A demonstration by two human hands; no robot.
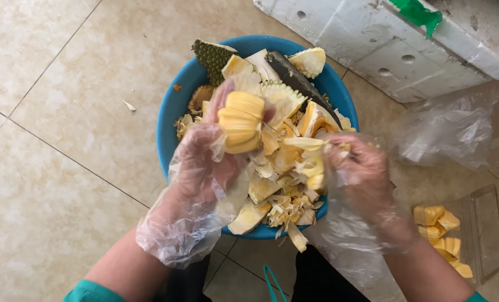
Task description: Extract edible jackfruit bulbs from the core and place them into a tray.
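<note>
Blue basin (174,106) heaped with jackfruit scraps (283,168); left hand (205,162) grips yellow pod (240,122) above it; right hand (358,173) clutches strands (314,162); clear tray (487,229) of pods right of basin.

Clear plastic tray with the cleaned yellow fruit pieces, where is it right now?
In the head view the clear plastic tray sits on the tiled floor at lower right, beside the right hand, right of the blue basin, below the crumpled plastic bag.
</note>
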